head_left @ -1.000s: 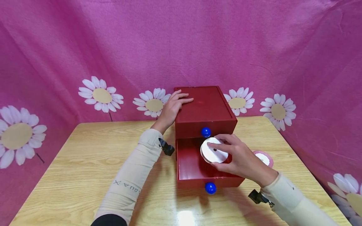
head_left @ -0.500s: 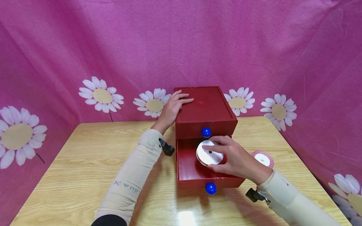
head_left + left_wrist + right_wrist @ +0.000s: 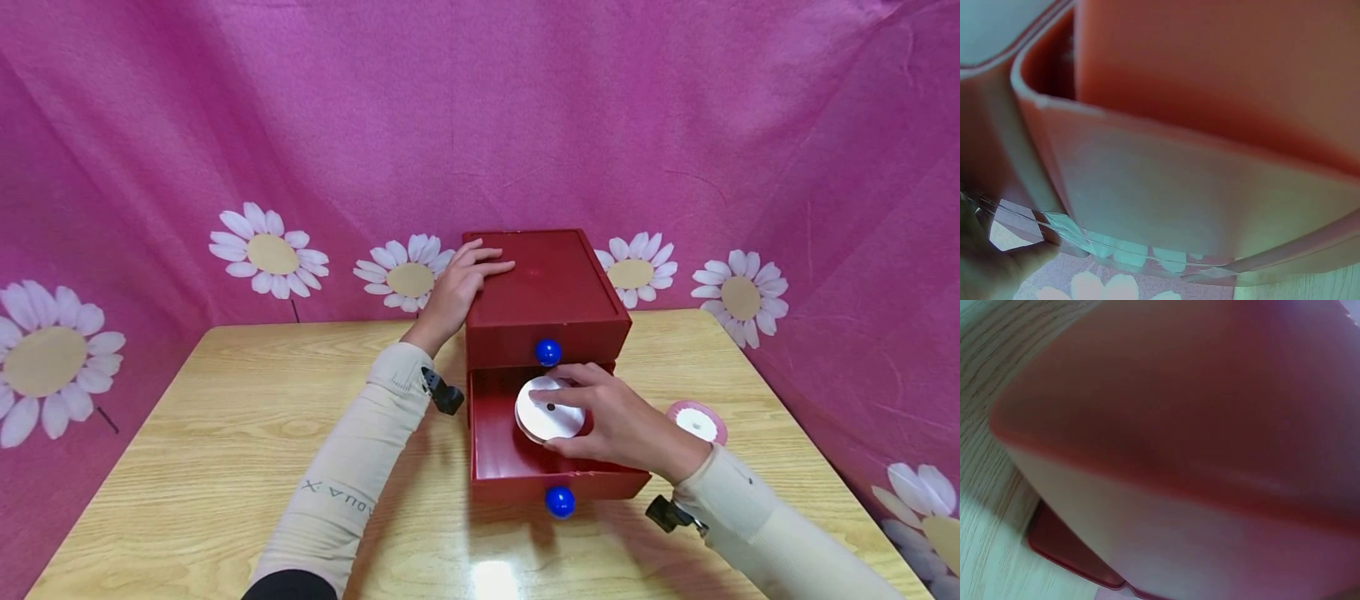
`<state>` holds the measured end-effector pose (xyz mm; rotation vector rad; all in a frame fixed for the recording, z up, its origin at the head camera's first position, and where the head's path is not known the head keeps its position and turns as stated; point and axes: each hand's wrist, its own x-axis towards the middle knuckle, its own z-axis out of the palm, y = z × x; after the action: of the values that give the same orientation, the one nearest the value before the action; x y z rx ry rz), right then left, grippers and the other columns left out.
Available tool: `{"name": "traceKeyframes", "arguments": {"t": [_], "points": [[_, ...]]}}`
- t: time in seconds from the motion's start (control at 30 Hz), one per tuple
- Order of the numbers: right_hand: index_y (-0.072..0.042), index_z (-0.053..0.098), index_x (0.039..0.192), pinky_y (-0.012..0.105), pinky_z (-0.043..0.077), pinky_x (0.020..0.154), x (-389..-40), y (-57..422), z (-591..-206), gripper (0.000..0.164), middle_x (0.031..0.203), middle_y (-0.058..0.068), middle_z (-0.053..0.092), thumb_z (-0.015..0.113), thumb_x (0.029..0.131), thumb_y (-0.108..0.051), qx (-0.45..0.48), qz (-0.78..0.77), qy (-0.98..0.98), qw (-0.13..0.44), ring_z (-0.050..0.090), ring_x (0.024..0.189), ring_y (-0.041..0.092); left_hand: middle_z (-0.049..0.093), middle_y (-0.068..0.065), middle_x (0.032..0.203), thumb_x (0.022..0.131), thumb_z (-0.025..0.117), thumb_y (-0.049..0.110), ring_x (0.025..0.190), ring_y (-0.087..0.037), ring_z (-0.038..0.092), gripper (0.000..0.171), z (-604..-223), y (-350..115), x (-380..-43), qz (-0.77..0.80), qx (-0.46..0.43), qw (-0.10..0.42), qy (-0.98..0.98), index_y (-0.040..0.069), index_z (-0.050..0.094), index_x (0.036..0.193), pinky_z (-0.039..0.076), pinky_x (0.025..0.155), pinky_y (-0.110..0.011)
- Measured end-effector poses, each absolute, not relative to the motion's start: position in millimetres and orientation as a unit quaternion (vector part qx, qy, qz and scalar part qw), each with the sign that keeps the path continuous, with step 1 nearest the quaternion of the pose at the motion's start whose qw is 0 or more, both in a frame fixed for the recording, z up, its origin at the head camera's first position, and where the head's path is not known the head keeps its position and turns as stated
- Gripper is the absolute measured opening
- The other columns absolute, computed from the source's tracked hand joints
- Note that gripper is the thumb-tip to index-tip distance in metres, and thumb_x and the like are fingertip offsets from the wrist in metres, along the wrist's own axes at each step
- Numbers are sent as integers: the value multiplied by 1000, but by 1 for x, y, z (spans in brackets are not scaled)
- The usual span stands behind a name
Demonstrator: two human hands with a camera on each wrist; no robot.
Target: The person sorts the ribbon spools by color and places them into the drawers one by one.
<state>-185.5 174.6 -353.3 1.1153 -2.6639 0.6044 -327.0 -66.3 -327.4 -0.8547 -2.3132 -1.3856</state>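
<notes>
A red two-drawer box stands on the table, its lower drawer pulled out toward me. My left hand rests on the box's top left edge, fingers spread over the lid; its thumb side shows at the lower left of the left wrist view. Inside the lower drawer, my right hand holds a white round disc with a small dark centre hole. The thumb is at its near edge, a finger lies across its face, and a second layer shows under its rim. The right wrist view shows the red drawer's outside, without the hand.
A pink-rimmed disc with a white centre lies on the wooden table right of the box. Blue ball knobs stick out from the upper drawer and the lower drawer front. A pink flowered cloth hangs behind.
My right hand has moved a little left and lower with the white disc, deeper into the drawer. The left hand has stayed on the box.
</notes>
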Motion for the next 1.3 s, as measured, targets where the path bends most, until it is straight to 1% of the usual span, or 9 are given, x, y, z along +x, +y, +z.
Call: {"name": "traceKeyframes", "arguments": {"t": [0.27,0.43,0.6,0.87,1.1,1.3], "points": [[-23,69,123,37,53,86,-189,173,-356,52,130,11,56,81,74,-37,378,194,-902,79,51,117,23,54,-4,136,95,32,13,141,-14,25,46,-328,-66,-328,-486,-297,151,-808,11,69,122,15,116,-35],[-23,69,123,37,52,87,-190,172,-358,53,130,10,57,82,73,-36,381,192,-902,70,51,116,22,54,-3,137,96,32,14,141,-12,24,45,-328,-67,-328,-486,-296,148,-809,12,68,123,14,116,-35],[-23,69,123,38,52,89,-191,171,-359,54,130,9,57,83,73,-35,386,189,-901,62,50,117,23,54,-3,137,95,32,13,142,-15,24,46,-328,-67,-328,-484,-298,150,-809,12,68,123,15,116,-35],[-23,67,125,39,51,92,-192,171,-359,54,132,7,56,82,74,-33,390,182,-902,41,49,120,24,54,-4,137,96,32,14,142,-14,24,46,-327,-67,-326,-483,-299,150,-809,12,68,123,15,116,-35],[-22,67,125,38,52,90,-193,170,-359,53,132,7,57,82,75,-32,389,177,-904,18,51,119,25,53,-4,138,96,31,14,142,-13,23,46,-326,-67,-325,-484,-298,147,-810,12,68,124,14,116,-34],[-22,67,125,39,51,91,-193,169,-360,52,132,7,57,82,76,-32,386,175,-906,6,52,119,25,53,-4,137,96,32,13,142,-15,24,46,-326,-67,-325,-486,-298,147,-809,12,68,123,15,116,-34]]}}
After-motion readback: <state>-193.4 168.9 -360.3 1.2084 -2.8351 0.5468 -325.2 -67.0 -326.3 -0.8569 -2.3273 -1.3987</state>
